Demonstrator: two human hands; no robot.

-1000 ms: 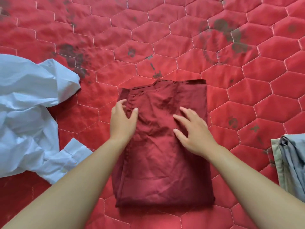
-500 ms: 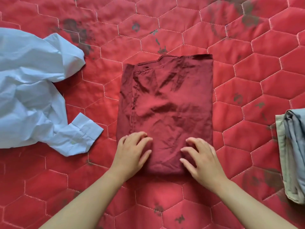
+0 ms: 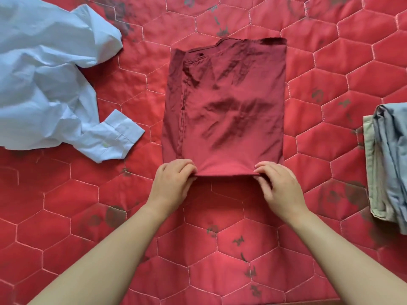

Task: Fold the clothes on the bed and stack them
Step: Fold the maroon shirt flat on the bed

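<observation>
Head view: left hand (image 3: 170, 183) and right hand (image 3: 278, 188) each pinch the maroon garment (image 3: 226, 106) at its six-o'clock edge; blue shirt (image 3: 48, 80) lies at nine o'clock.

We note the pale blue shirt (image 3: 44, 84) runs off the left edge; the folded pile (image 3: 387, 164) is cut at the right; its garments perhaps two, layers unclear.

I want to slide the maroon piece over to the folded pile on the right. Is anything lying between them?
No. In the head view, only bare red quilt lies between the maroon garment and the folded pile.
</observation>
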